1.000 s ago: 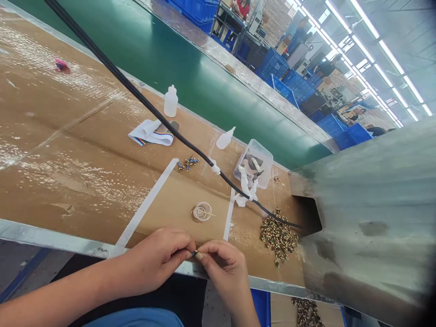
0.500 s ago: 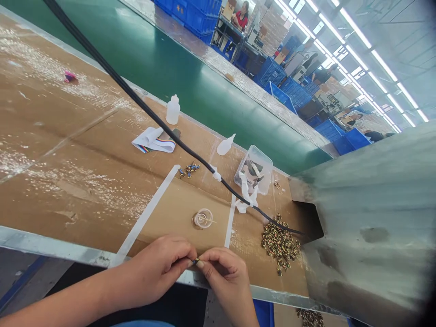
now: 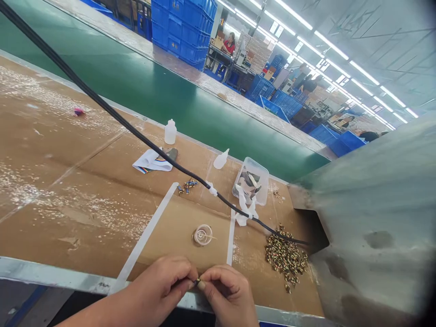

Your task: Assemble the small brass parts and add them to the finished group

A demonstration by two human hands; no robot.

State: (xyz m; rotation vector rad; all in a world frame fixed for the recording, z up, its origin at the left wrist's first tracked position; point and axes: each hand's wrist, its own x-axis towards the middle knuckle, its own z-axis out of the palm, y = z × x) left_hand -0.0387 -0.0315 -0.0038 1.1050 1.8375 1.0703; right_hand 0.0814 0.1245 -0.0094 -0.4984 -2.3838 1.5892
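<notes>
Pinching one small part between the fingertips of left hand and right hand, over the near edge of brown table. Probably mid-piece, finished and waiting parts hard to tell apart: large heap right of the grip, small cluster beyond. Farther off, green belt, blue crates, strip lights.

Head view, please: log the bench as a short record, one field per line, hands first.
Left hand: fingertips pinching a small dark piece
Right hand: fingertips on the same piece, meeting the left
Ahead of hands: clear cup with a thin stick, between two white tape strips
Right side: heap of small pieces
Far edge: two white bottles, open clear box
Overhead: black cable crossing the view
</notes>
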